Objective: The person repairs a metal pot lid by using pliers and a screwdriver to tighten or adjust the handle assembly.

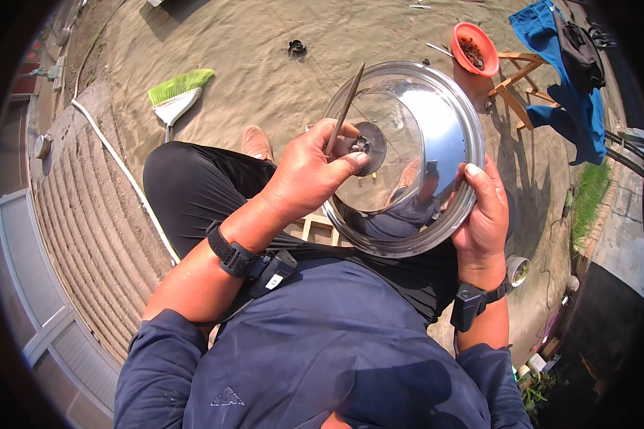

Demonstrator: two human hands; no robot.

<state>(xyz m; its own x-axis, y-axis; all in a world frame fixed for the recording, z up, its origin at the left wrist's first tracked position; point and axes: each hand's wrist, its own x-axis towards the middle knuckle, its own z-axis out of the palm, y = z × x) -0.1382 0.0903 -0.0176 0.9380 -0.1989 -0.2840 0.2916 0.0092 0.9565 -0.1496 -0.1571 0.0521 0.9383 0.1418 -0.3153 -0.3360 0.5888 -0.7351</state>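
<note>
A round, shiny lid (447, 129) with a wide silvery metal rim and what looks like a see-through middle is tilted in front of my chest. My right hand (483, 214) grips its right edge, thumb on top of the rim. My left hand (315, 161) is closed at the middle of the lid, with thumb and fingers at the small grey disc (372, 159) there. A thin brown stick-like tool (350, 100) stands up from the same fingers; its lower end is partly hidden by them, so its kind cannot be told.
A green-bristled broom (179, 89) lies at the left, near a white hose (118, 154). At the far right, a red bowl (477, 48) of dark bits stands by a wooden stool (516, 82) draped with blue cloth (576, 118). A small black part (296, 48) lies on the ground ahead.
</note>
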